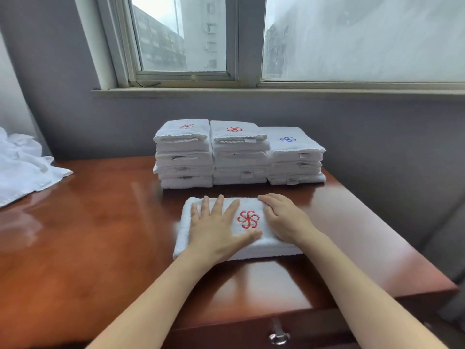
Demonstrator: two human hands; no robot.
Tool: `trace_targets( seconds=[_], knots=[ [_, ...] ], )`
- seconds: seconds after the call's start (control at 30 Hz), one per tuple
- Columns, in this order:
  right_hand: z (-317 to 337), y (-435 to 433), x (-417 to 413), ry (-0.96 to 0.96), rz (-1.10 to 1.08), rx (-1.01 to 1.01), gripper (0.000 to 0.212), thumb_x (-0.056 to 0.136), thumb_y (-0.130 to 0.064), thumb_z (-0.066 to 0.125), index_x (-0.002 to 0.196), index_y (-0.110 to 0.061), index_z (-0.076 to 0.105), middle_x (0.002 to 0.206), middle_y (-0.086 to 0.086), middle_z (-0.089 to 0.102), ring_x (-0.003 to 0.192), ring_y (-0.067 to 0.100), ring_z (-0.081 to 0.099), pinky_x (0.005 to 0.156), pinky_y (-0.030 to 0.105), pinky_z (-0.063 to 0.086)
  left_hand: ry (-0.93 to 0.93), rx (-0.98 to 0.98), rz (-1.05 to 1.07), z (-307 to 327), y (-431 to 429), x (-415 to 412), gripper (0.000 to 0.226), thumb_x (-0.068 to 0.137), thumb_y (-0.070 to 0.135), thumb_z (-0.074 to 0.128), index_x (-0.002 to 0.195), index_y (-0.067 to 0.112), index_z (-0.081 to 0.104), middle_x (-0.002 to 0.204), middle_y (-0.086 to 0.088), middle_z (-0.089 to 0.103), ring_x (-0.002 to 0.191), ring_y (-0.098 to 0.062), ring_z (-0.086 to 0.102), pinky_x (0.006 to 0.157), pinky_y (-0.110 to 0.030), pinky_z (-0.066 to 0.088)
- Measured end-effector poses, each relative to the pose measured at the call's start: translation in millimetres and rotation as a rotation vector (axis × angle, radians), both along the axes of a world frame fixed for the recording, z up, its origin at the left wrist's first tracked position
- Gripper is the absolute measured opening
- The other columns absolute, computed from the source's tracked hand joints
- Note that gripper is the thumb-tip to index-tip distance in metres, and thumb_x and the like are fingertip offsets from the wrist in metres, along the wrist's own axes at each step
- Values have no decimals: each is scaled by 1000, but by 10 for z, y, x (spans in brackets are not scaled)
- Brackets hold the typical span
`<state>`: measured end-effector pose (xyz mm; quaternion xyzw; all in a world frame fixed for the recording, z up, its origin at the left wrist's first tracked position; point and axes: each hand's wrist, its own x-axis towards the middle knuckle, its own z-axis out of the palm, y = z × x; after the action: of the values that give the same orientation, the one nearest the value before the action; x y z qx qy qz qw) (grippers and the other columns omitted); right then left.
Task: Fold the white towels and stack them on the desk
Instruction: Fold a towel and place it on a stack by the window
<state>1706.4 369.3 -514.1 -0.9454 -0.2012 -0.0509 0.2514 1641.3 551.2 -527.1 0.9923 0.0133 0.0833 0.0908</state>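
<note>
A folded white towel (249, 236) with a red pinwheel emblem lies flat on the brown desk (100, 222) in front of me. My left hand (216, 227) presses on its left half with fingers spread straight. My right hand (284, 220) rests flat on its right side, fingers together. Behind it stand three stacks of folded white towels: a left stack (183, 154) and a middle stack (239, 154) topped with red emblems, and a lower right stack (295, 157) topped with a blue emblem.
A heap of unfolded white towels (22, 162) lies at the desk's far left edge. A window (276, 41) and grey wall rise behind the stacks. A drawer with a metal handle (278, 335) sits below the desk's front edge.
</note>
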Motion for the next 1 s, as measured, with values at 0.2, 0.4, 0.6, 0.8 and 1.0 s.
trace_targets(
  seconds=[0.2, 0.4, 0.6, 0.8, 1.0],
  knots=[
    [67, 64, -218, -14, -60, -152, 47, 101, -29, 31, 147, -22, 41, 145, -1, 46, 136, 18, 34, 109, 34, 32, 10, -40, -174, 40, 202, -46, 106, 62, 96, 20, 154, 43, 13, 165, 7, 6, 151, -21, -6, 121, -49, -7],
    [354, 60, -502, -34, -114, -406, 47, 83, -53, 47, 122, -28, 56, 115, 1, 65, 109, 24, 58, 80, 36, 35, 12, -53, -458, 238, 598, -131, 99, 67, 87, 52, 152, 41, 28, 161, 18, 16, 135, 21, -14, 118, -27, -12],
    [577, 30, -646, 325, -9, -247, 73, 66, -60, 68, 127, -26, 48, 99, -4, 66, 70, 16, 69, 62, 31, 56, 14, 50, -225, 424, 877, -202, 109, 61, 87, 58, 153, 40, 24, 164, 6, 9, 150, -10, -10, 121, -40, -10],
    [535, 27, -696, 541, 66, 123, 104, 74, -37, 79, 155, -29, 13, 107, -1, 56, 84, 15, 66, 55, 25, 55, 205, -269, 79, 366, 917, -499, 99, 76, 68, 67, 155, 30, 21, 159, -6, 30, 144, -22, 31, 113, -35, 28],
    [488, 65, -697, 649, 81, 289, 84, 82, -22, 73, 150, -35, 24, 114, -10, 53, 108, 12, 58, 72, 28, 55, 356, -467, 21, 430, 823, -695, 72, 87, 41, 67, 149, 36, 32, 126, 12, 55, 126, -10, 48, 103, -25, 38]
  ],
)
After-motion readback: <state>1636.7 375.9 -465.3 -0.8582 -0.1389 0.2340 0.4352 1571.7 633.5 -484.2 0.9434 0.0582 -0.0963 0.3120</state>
